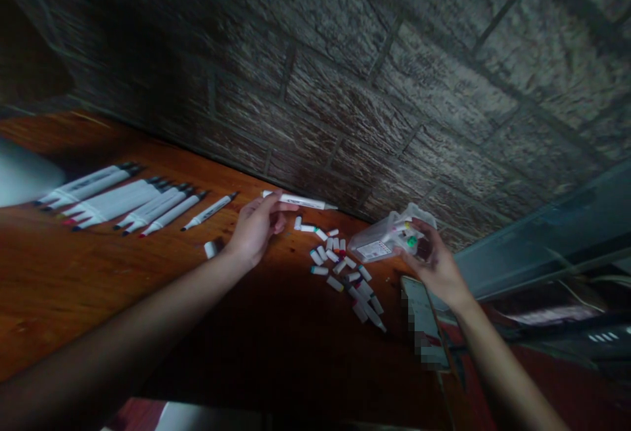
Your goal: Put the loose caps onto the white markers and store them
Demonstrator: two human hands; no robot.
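My left hand (256, 227) pinches a white marker pen (300, 202), holding it level above the wooden table (98, 286) close to the brick wall. My right hand (434, 263) grips a clear plastic marker case (387, 237), tilted on its side, with a few coloured marker ends showing in its mouth. Between my hands lies a scatter of several white marker caps (340, 267) on the table. A single cap (211, 249) lies beside my left wrist.
A row of several uncapped white markers (123, 201) lies at the left of the table, one marker (210, 211) apart from the row. A phone (424, 319) lies near my right forearm. A dark brick wall (369, 76) runs behind. A pale object (20, 175) sits at far left.
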